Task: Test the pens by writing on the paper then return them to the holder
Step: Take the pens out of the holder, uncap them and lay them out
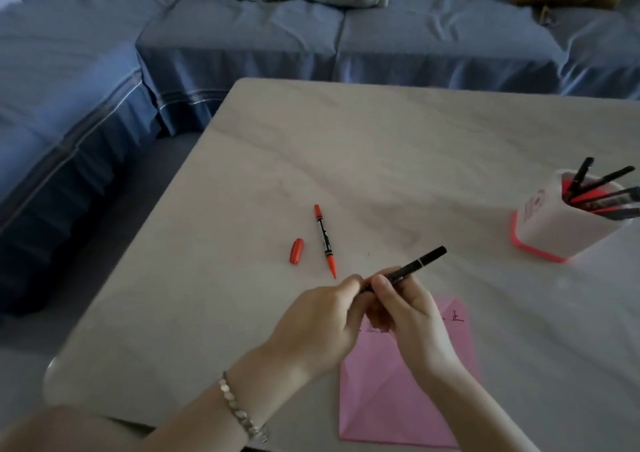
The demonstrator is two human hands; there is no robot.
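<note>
Both hands meet over the pink paper, which carries a few written marks near its top edge. My right hand grips a black pen that points up and to the right. My left hand pinches the pen's lower end, which is hidden between the fingers. A red marker lies uncapped on the table beyond the hands, its red cap just to its left. The white holder with a pink base stands at the right with several black pens in it.
The pale marble table has a rounded near-left corner and its left edge runs diagonally. A blue sofa wraps around the back and left, with cushions on it. A metal bracelet circles my left wrist.
</note>
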